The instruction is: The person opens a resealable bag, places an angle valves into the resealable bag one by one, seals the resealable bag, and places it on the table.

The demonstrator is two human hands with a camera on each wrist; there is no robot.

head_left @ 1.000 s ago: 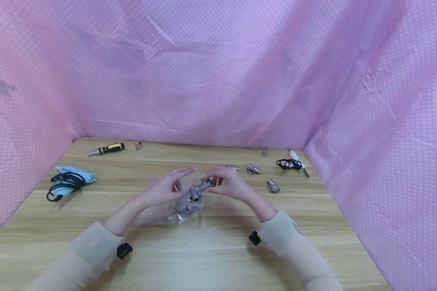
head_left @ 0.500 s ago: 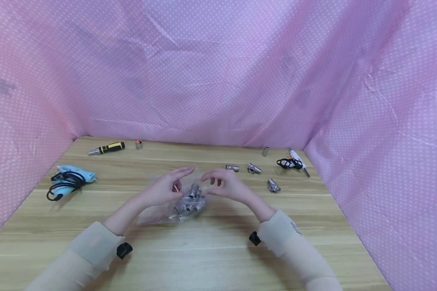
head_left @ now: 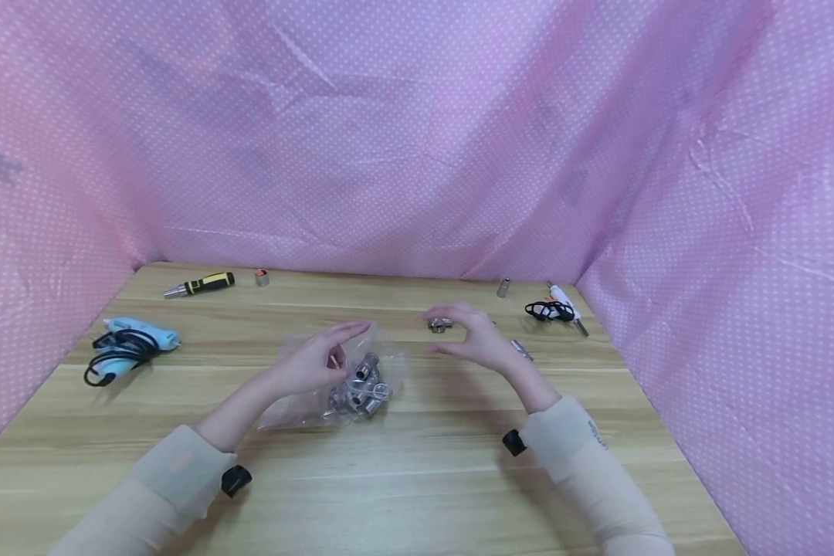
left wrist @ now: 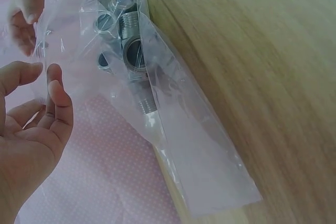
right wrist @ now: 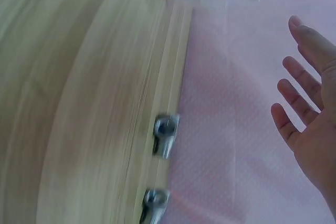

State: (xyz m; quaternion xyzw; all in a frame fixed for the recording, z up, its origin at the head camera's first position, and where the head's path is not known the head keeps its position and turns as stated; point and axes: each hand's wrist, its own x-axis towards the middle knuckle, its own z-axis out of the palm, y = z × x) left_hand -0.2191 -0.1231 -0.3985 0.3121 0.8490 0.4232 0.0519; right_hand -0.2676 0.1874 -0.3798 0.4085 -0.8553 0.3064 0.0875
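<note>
Since a second ago the right hand (head_left: 476,340) has let go of a fitting and swung toward the table's (head_left: 417,494) far right corner, fingers spread and empty, above a loose metal fitting (head_left: 439,325). Left hand (head_left: 316,359) pinches the clear bag of fittings (head_left: 350,386) mid-table. Pink dotted cloth (head_left: 417,139) walls the wooden table.

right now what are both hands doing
Left hand: pinches the mouth of the clear bag of metal fittings.
Right hand: open, holding nothing, above the table.
</note>
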